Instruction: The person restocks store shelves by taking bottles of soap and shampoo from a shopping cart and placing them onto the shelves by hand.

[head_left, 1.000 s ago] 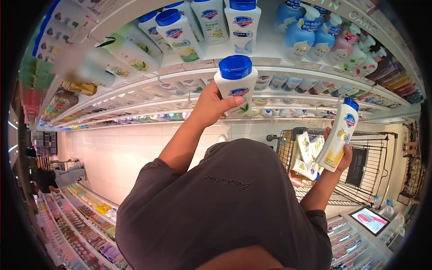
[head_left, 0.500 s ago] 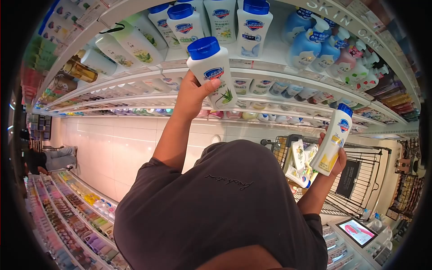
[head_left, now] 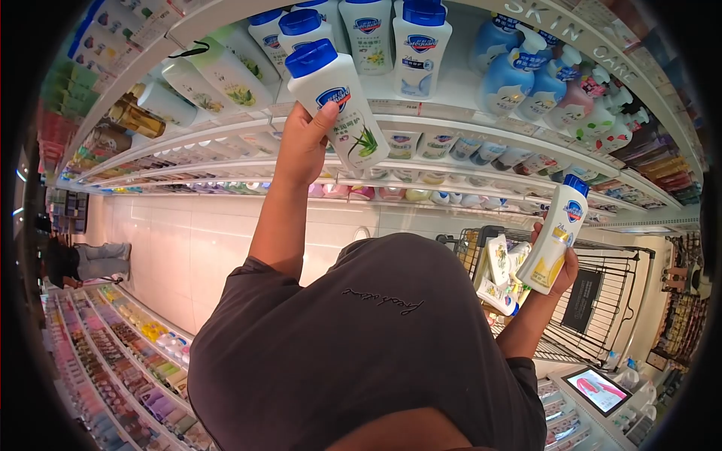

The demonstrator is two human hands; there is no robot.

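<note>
My left hand (head_left: 304,146) grips a white body wash bottle (head_left: 342,113) with a blue cap and an aloe picture on its label. It tilts in front of the upper shelf, its cap overlapping similar bottles behind. Over at the right, my right hand (head_left: 562,272) is closed around a second white bottle (head_left: 553,240), blue-capped with a yellow lower label. That one leans above the shopping cart (head_left: 602,274). Several white bottles and packs (head_left: 498,263) lie inside the cart. On the shelf stands another blue-capped body wash bottle (head_left: 421,56), to the right of the held aloe bottle.
Blue pump bottles (head_left: 511,79) stand farther right on the upper shelf (head_left: 459,98). Lower shelves hold rows of bottles. Behind are more stocked shelves (head_left: 135,338) and a lit screen (head_left: 598,389). Another person (head_left: 98,259) stands on the tiled floor (head_left: 173,248) at far left.
My left hand has moved up and left with the aloe bottle, which now tilts more and shows more of its label. My right hand and its bottle have hardly moved.
</note>
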